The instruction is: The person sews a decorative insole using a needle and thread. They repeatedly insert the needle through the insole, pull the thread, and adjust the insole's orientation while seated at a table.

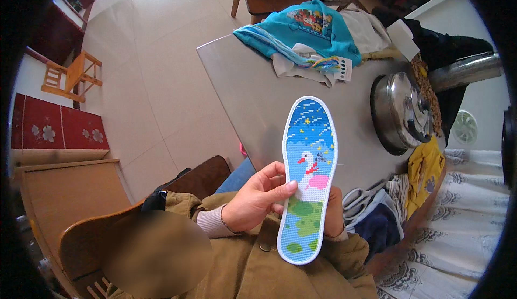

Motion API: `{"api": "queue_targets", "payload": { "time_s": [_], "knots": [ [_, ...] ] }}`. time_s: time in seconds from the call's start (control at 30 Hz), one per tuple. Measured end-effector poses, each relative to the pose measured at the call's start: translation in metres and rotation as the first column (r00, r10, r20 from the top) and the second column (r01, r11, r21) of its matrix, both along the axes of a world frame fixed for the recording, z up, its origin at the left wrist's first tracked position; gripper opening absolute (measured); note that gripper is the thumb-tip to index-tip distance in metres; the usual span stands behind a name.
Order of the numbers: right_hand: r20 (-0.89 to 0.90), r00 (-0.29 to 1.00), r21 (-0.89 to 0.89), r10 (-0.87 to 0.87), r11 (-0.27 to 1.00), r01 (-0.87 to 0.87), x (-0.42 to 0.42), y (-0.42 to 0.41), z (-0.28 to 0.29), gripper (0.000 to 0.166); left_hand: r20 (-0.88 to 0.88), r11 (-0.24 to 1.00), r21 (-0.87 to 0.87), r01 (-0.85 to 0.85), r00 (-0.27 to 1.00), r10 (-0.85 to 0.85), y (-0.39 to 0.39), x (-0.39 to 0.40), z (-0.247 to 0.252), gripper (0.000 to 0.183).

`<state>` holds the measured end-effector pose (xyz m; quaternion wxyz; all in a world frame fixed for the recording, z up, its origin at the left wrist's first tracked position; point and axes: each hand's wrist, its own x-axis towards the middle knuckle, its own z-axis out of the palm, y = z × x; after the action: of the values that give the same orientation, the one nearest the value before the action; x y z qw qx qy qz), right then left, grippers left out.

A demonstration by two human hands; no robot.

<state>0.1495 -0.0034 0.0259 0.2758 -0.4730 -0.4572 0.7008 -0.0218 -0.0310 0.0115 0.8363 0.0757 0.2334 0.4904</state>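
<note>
A cross-stitch shoe insole with white edging is held upright over my lap, its printed side towards me. It shows a white duck or goose with a red scarf against blue, with green patches below. My left hand grips its left edge, thumb on the front and fingers behind. My right hand is at its right edge, mostly hidden behind the insole; what its fingers do cannot be seen. A thin thread end sticks out at the right edge. Skeins of blue and multicoloured thread with a punched card lie on the table.
The grey table bears a turquoise garment, a lidded steel pot, white-handled scissors, a yellow cloth and folded dark clothing. Wooden chairs stand on the tiled floor, and a patterned white curtain hangs at the right.
</note>
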Motion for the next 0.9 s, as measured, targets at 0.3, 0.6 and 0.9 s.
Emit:
{"api": "queue_targets", "payload": {
  "time_s": [0.3, 0.6, 0.9],
  "knots": [
    [0.033, 0.999, 0.05, 0.02, 0.999, -0.021, 0.001, 0.0, 0.002, 0.024, 0.034, 0.999, -0.027, 0.027, 0.999, -0.026, 0.001, 0.0, 0.0, 0.025],
    [0.204, 0.971, 0.483, -0.122, 0.876, 0.009, 0.01, 0.012, 0.032, 0.036, -0.318, 0.992, 0.065, -0.108, 0.94, 0.123, 0.0, -0.003, -0.002, 0.023],
    [0.608, 0.773, 0.789, -0.182, 0.247, -0.563, -0.022, 0.015, 0.036, 0.02, -0.449, 0.975, 0.173, -0.143, 0.869, 0.207, -0.001, -0.003, -0.003, 0.02]
  ]
}}
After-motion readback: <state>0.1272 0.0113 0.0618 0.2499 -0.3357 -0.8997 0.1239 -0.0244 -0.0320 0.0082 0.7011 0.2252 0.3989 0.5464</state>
